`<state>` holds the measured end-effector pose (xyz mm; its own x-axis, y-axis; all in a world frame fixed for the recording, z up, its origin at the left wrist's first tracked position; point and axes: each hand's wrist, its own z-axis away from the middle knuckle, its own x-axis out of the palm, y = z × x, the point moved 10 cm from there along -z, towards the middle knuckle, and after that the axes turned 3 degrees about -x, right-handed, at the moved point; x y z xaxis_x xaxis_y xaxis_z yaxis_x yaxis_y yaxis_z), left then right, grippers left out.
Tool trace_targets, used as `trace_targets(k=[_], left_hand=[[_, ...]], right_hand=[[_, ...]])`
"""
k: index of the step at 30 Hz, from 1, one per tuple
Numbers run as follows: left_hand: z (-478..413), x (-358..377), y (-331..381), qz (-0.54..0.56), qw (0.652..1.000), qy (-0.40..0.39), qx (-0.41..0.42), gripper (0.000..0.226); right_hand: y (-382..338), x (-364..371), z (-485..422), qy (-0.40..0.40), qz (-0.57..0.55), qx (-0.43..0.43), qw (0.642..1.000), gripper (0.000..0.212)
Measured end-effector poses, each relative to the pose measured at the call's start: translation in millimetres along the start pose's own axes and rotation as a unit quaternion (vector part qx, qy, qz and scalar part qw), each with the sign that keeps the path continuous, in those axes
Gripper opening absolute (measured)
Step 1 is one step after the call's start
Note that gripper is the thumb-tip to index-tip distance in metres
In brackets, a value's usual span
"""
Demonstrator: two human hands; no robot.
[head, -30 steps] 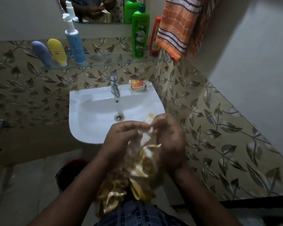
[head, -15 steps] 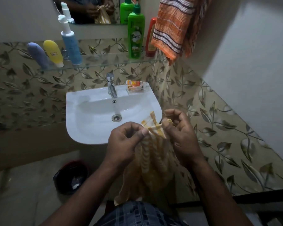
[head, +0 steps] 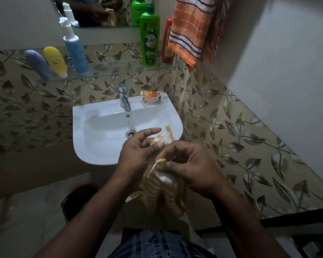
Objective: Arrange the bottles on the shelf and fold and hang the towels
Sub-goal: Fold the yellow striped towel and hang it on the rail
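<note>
Both hands hold a yellow-and-white striped towel [head: 164,194] in front of the sink. My left hand [head: 138,155] pinches its top edge with the thumb while the index finger points out. My right hand [head: 186,162] grips a corner just below. The rest of the cloth hangs down between my arms. On the glass shelf [head: 119,69] stand a grey-blue tube [head: 38,65], a yellow tube [head: 55,61], a blue pump bottle [head: 75,51], a green bottle [head: 150,40] and a red bottle [head: 167,41]. An orange striped towel [head: 190,28] hangs at the upper right.
A white sink [head: 101,131] with a tap [head: 124,96] is on the tiled wall; a small orange box [head: 151,94] lies on its back rim. A mirror [head: 101,12] is above the shelf. A dark red-rimmed bucket [head: 76,198] stands on the floor below left.
The bunched towel has been opened out and hangs longer. My right hand slid lower along the edge and my left index finger has straightened out.
</note>
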<state>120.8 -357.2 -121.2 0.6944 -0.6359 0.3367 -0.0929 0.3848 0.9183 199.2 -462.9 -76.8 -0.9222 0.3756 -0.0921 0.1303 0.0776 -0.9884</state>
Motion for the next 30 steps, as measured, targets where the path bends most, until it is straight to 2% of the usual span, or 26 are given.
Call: trace_targets(k=[3,5,8,12,14,20,30], left_hand=[[3.1,1.1,-11.8,0.025,0.998,-0.003,-0.062,0.033],[5.2,-1.2,-19.8,0.026,0.997,0.009,-0.078,0.024],[6.7,-2.3,-20.2,-0.008,0.998,0.014,-0.065,0.015],[9.0,-3.4,-16.9,-0.048,0.998,0.019,-0.032,0.006],[10.4,-2.7,-16.1,-0.062,0.998,0.019,-0.021,0.007],[13.5,0.7,-16.3,-0.09,0.996,0.01,-0.018,0.009],[17.6,-1.6,-8.8,-0.143,0.99,0.012,0.0,0.014]], right_hand=[[6.1,-25.1,-3.4,0.132,0.021,-0.001,0.991,0.008],[16.0,-34.5,-3.3,0.167,0.025,0.012,0.985,0.007],[28.5,-33.2,-1.6,0.16,-0.006,0.035,0.986,0.004],[39.1,-39.6,3.8,0.214,-0.026,0.051,0.975,0.003],[41.5,-42.1,6.7,0.235,-0.02,0.053,0.97,0.003],[44.1,-38.2,10.0,0.218,-0.013,0.069,0.974,0.005],[41.6,-39.1,14.6,0.239,-0.003,0.067,0.969,0.007]])
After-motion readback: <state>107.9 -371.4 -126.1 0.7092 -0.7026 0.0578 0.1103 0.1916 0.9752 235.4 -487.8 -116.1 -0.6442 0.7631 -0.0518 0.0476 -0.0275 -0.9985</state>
